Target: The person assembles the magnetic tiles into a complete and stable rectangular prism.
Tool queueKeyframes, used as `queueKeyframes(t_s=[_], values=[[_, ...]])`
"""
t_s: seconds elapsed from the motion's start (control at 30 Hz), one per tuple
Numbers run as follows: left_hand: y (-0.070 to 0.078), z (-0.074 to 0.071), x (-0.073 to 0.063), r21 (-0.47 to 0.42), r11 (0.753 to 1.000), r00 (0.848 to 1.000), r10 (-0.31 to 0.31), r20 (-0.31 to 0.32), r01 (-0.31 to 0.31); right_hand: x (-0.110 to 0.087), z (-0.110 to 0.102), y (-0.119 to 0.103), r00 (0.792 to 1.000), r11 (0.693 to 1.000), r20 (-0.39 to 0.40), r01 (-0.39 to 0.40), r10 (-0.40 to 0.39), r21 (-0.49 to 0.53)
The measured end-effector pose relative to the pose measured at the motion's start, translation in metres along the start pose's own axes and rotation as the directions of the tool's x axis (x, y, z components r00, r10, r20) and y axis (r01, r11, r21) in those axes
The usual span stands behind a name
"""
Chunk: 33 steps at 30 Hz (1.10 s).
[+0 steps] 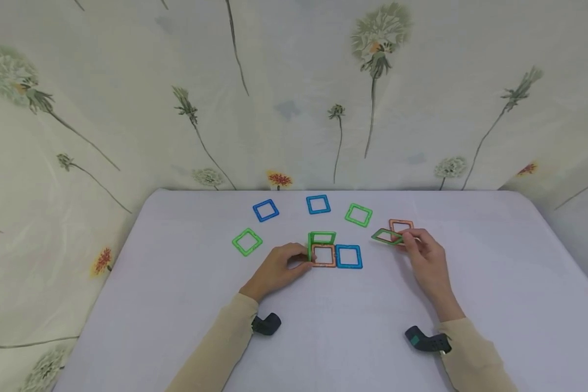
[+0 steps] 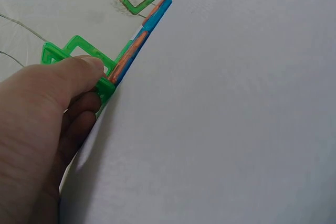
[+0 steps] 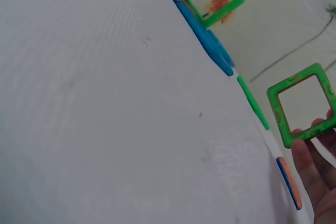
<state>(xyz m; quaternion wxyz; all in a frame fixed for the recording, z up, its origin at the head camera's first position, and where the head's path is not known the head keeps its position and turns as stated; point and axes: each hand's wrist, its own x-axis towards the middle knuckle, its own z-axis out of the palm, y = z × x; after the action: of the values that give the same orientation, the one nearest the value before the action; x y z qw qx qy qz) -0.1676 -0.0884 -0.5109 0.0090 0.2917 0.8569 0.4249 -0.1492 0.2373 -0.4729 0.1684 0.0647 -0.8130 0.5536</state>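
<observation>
Square magnetic tiles with open middles lie on a white table. My left hand [image 1: 279, 269] pinches an upright green tile [image 1: 310, 246] at the left edge of a flat orange tile [image 1: 324, 265]. Another green tile [image 1: 323, 233] stands along that orange tile's back edge. A flat blue tile [image 1: 349, 267] adjoins the orange one on the right. My right hand [image 1: 428, 264] holds a green tile [image 3: 279, 120] by one edge between thumb and fingers, tilted above the table. Partly behind it lies a second orange tile [image 1: 400, 221].
Behind the standing tiles, loose ones lie flat in an arc: a green tile [image 1: 239, 248] at left, a blue tile [image 1: 262, 203], another blue tile [image 1: 320, 212] and a green tile [image 1: 355, 222]. A flower-patterned cloth [image 1: 294, 147] hangs beyond the table's back edge.
</observation>
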Motion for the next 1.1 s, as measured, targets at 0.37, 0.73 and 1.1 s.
queueKeyframes(t_s=[0.37, 0.73, 1.1], values=[[0.002, 0.0, 0.001, 0.0, 1.0, 1.0, 0.006, 0.004, -0.006, 0.002, 0.008, -0.001, 1.0, 1.0, 0.028, 0.014, -0.013, -0.012], [0.002, -0.001, 0.0, 0.004, 1.0, 1.0, 0.004, 0.004, -0.004, 0.004, 0.016, -0.008, 0.998, 0.993, 0.053, -0.021, 0.027, -0.113], [0.0, -0.001, 0.001, -0.001, 1.0, 1.0, 0.013, 0.004, -0.013, 0.006, 0.025, -0.008, 0.997, 0.993, 0.081, 0.016, -0.007, -0.115]])
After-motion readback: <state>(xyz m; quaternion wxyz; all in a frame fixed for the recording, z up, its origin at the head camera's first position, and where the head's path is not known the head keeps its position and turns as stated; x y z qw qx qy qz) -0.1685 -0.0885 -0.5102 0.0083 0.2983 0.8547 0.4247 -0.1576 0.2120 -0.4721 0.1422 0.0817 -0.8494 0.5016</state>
